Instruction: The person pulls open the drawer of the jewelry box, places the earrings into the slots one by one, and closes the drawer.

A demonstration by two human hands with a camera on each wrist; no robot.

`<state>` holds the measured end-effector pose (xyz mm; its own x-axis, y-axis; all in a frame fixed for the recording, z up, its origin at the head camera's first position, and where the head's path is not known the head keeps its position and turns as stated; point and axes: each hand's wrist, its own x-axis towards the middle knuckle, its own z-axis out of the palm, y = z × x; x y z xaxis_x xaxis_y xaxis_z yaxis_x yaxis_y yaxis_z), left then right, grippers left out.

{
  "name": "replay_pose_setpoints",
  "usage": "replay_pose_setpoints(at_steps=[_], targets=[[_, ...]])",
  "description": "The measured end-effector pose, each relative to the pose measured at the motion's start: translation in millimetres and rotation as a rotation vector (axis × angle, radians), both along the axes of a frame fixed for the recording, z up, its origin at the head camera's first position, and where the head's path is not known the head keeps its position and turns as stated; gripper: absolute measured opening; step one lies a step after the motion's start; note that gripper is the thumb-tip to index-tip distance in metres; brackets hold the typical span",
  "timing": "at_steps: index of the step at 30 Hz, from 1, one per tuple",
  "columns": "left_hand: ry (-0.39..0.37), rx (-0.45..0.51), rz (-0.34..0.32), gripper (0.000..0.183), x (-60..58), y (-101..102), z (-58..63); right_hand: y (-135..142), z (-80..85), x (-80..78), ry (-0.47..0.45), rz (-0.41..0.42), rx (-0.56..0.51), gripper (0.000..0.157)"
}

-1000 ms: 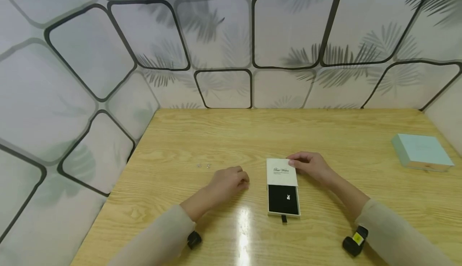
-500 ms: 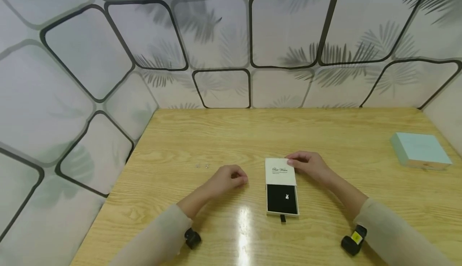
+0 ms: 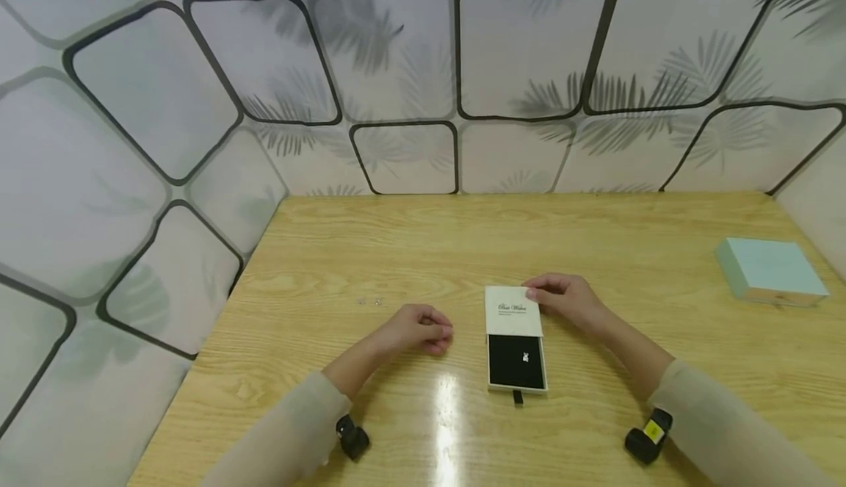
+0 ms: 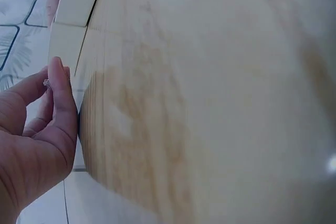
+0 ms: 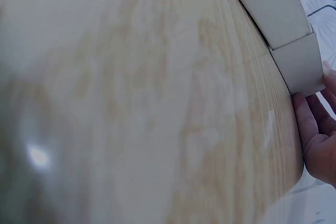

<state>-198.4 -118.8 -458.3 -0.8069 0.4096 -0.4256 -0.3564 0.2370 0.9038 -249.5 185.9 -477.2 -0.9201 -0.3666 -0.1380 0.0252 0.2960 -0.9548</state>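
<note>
The left hand has its thumb and index finger drawn together at the tips, pinching a tiny sparkly piece that shows in the left wrist view; its other fingers are bent, partly hidden behind. It hangs near the left side of the box, with a strip of table between.

The right hand is part closed at the far right corner of the sleeve — thumb on the printed top, fingers bent about the far edge — and covers that corner.

The drawer sticks out of the sleeve toward the person, a black tab at its near end. On its black pad, right of the middle, lies a small silvery ornament. Two tiny clear bits lie beyond the left hand, to its left. A pale blue case sits well apart, far right, near the wall.
</note>
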Motion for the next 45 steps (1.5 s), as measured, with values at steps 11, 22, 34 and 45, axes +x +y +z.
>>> replay_pose_setpoints(at_steps=[11, 22, 34, 45], targets=[[0.025, -0.147, -0.12, 0.015, -4.4, -0.1, 11.5, -0.6, 1.2, -0.1, -0.019, -0.006, 0.006, 0.039], [0.287, -0.191, -0.153, 0.015, -4.1, 4.8, 14.7, 0.4, 0.6, -0.1, -0.013, -0.005, 0.003, 0.039], [0.419, -0.239, -0.21, 0.023, -3.0, -1.1, 5.7, 0.1, -1.5, -0.3, -0.018, -0.014, -0.019, 0.04], [0.478, -0.276, -0.22, 0.019, -2.8, -3.1, 1.7, 0.6, -2.6, -0.5, -0.009, -0.02, -0.031, 0.039]])
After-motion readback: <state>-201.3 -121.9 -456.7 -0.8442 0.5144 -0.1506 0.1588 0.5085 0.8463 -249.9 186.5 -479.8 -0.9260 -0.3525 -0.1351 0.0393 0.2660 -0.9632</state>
